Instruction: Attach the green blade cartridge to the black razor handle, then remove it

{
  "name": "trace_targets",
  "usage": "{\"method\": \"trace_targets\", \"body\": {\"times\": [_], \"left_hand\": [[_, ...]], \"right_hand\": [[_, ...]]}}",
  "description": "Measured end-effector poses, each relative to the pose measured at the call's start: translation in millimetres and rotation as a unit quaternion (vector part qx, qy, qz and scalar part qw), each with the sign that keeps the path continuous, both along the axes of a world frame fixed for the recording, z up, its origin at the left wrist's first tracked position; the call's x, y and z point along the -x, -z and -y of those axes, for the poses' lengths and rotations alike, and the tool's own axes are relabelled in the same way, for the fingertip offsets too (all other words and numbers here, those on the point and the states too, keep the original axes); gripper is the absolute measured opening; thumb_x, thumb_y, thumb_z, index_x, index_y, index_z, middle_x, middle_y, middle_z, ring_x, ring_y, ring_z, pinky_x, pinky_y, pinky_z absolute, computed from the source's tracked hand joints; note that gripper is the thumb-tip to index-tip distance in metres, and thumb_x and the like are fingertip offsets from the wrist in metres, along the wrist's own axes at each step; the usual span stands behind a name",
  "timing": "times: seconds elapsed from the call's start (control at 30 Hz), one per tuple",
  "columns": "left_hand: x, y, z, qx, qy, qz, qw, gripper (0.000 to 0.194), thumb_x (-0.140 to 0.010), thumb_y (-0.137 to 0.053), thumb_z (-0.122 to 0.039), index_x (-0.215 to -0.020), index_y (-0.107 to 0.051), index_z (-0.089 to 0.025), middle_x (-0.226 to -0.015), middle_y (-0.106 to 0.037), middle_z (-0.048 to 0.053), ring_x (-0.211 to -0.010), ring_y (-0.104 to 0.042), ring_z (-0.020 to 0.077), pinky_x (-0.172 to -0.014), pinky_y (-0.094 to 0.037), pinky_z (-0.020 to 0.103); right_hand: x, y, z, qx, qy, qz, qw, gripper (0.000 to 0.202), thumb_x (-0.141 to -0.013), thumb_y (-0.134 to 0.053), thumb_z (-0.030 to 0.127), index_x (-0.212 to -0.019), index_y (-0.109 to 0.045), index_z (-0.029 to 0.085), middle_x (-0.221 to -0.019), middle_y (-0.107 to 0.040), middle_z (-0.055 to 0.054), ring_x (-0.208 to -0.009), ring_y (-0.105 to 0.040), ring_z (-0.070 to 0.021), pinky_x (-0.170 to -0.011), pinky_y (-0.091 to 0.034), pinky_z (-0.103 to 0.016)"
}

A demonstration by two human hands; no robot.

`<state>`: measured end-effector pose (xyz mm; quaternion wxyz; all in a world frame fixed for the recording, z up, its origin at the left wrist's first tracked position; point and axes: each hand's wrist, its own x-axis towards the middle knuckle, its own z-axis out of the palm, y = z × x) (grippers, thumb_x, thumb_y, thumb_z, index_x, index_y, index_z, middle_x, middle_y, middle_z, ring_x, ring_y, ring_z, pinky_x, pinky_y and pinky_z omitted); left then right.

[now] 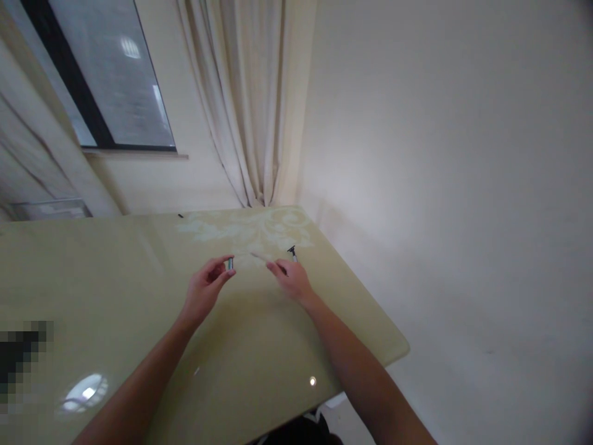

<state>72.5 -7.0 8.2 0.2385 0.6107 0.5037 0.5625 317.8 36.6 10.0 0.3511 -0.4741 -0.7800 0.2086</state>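
Note:
Between the thumb and a finger of my left hand [210, 281] is a small razor head [230, 263], held upright above the table. My right hand [291, 277] pinches a thin, pale stick [260, 256] whose tip points left toward my left hand; the two held items are apart. Just behind my right hand a razor [291, 250] shows its dark head and part of its handle, the rest hidden by the hand.
The glossy greenish table [259, 346] has a rounded right corner near the wall [440, 185]. A small dark object [180, 216] lies at its far edge. Curtains [250, 93] and a window [111, 74] stand behind. A pixelated dark patch is at the left.

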Motion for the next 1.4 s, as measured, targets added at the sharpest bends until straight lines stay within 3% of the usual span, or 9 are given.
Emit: {"method": "trace_targets", "body": {"times": [0.1,0.2,0.33,0.47,0.63,1.0,1.23,1.4], "left_hand": [[-11.7,-2.9,-17.0,0.007,0.004,-0.043,0.999,0.047,-0.086,-0.072,-0.053,-0.119,-0.075,-0.020,-0.072,-0.052,-0.004,-0.059,-0.045,0.0111,-0.056,-0.038,0.024],[-41.6,1.3,-47.9,0.054,0.035,-0.169,0.984,0.052,-0.086,-0.068,-0.057,-0.121,-0.075,-0.019,-0.081,-0.064,0.001,-0.062,-0.053,0.0138,-0.060,-0.044,0.027],[-89.4,15.4,-87.6,0.101,0.016,-0.232,0.967,0.044,-0.083,-0.073,-0.047,-0.119,-0.078,-0.022,-0.086,-0.073,0.006,-0.072,-0.062,0.0198,-0.071,-0.047,0.033],[-113.6,28.3,-101.3,0.125,-0.012,-0.279,0.952,0.034,-0.083,-0.075,-0.041,-0.114,-0.080,-0.027,-0.098,-0.074,0.009,-0.100,-0.065,0.0299,-0.087,-0.044,0.040],[-111.0,35.2,-98.7,0.137,-0.006,-0.315,0.939,0.041,-0.087,-0.071,-0.048,-0.119,-0.079,-0.026,-0.105,-0.073,0.011,-0.108,-0.064,0.0316,-0.095,-0.042,0.043],[-111.7,34.3,-101.0,0.167,-0.005,-0.345,0.924,0.052,-0.088,-0.067,-0.059,-0.128,-0.076,-0.028,-0.122,-0.070,0.013,-0.119,-0.062,0.0339,-0.100,-0.042,0.045],[-108.7,33.7,-104.6,0.181,0.012,-0.346,0.921,0.043,-0.093,-0.063,-0.048,-0.132,-0.073,-0.031,-0.120,-0.072,0.009,-0.118,-0.063,0.0296,-0.101,-0.043,0.040],[-108.5,34.3,-108.3,0.174,0.026,-0.320,0.931,0.041,-0.091,-0.064,-0.040,-0.129,-0.074,-0.028,-0.117,-0.071,0.011,-0.120,-0.062,0.0326,-0.103,-0.042,0.044]], "right_hand": [[-21.1,-0.7,-18.9,-0.007,0.054,-0.076,0.996,0.043,-0.107,-0.041,0.050,-0.095,-0.068,0.019,-0.068,-0.056,0.000,-0.065,-0.052,-0.0157,-0.062,-0.030,-0.026],[-39.9,1.8,-33.0,0.013,0.146,-0.089,0.985,0.033,-0.107,-0.041,0.043,-0.114,-0.065,0.021,-0.070,-0.060,0.001,-0.065,-0.054,-0.0176,-0.062,-0.032,-0.026],[-60.7,9.7,-42.6,0.032,0.243,-0.028,0.969,0.025,-0.104,-0.046,0.034,-0.107,-0.068,0.021,-0.076,-0.065,-0.003,-0.071,-0.056,-0.0191,-0.065,-0.034,-0.027],[-77.3,19.9,-48.6,0.023,0.296,0.023,0.955,0.023,-0.099,-0.051,0.022,-0.094,-0.073,0.017,-0.092,-0.068,-0.010,-0.079,-0.058,-0.0199,-0.069,-0.038,-0.028],[-84.1,30.9,-53.2,0.043,0.308,0.061,0.948,0.022,-0.092,-0.056,0.015,-0.088,-0.077,0.015,-0.091,-0.067,-0.012,-0.077,-0.058,-0.0204,-0.068,-0.038,-0.029],[-80.5,36.6,-48.9,0.033,0.338,0.086,0.937,0.028,-0.097,-0.054,0.013,-0.112,-0.077,0.014,-0.111,-0.068,-0.017,-0.095,-0.064,-0.0248,-0.081,-0.042,-0.032],[-80.2,43.6,-53.9,0.007,0.344,0.084,0.935,0.023,-0.094,-0.058,0.013,-0.110,-0.075,0.015,-0.110,-0.067,-0.015,-0.097,-0.064,-0.0238,-0.085,-0.044,-0.031],[-80.8,43.9,-53.3,-0.025,0.348,0.074,0.934,0.018,-0.093,-0.062,0.017,-0.106,-0.073,0.015,-0.108,-0.067,-0.015,-0.097,-0.062,-0.0260,-0.086,-0.044,-0.033]]}}
